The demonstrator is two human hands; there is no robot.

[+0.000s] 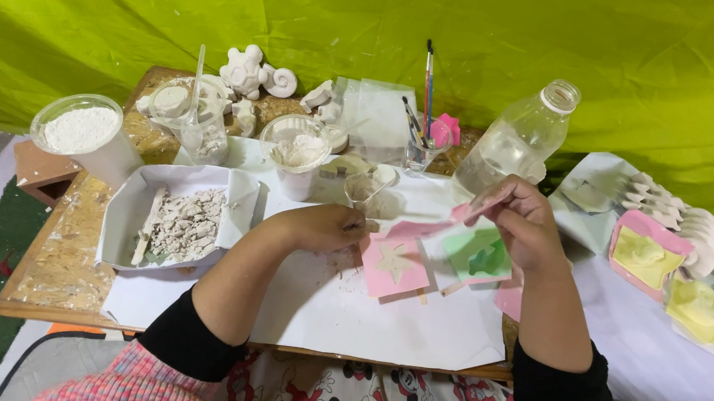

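a pink square mould [394, 266] with a pale star-shaped casting is seen lying on white paper [349, 309] near the middle of the wooden surface [59, 263]. the left hand [326, 226] is rested just to the left of it, fingers curled loosely and touching the paper beside the mould's left edge; whether anything is gripped there cannot be told. the right hand [519, 220] is held slightly above the surface to the right, its fingers closed on a thin flat stick [478, 205] with a pink tip. just below that hand a green mould [479, 255] is laid on the paper, right beside the pink one.

to the left, a white tray [126, 209] of broken plaster pieces is placed, and farther left a clear tub of white powder [81, 129] is set at the far corner. at the far side, a small cup of plaster mix [298, 150], a plastic jar [191, 118], white plaster figures [253, 72] and a glass of paintbrushes [421, 142] are lined up. a clear plastic bottle [516, 140] is stood to the far right of the hands. on a white cloth [664, 364] at the right, more pink, yellow and green moulds [671, 264] are spread out, well apart from the hands.
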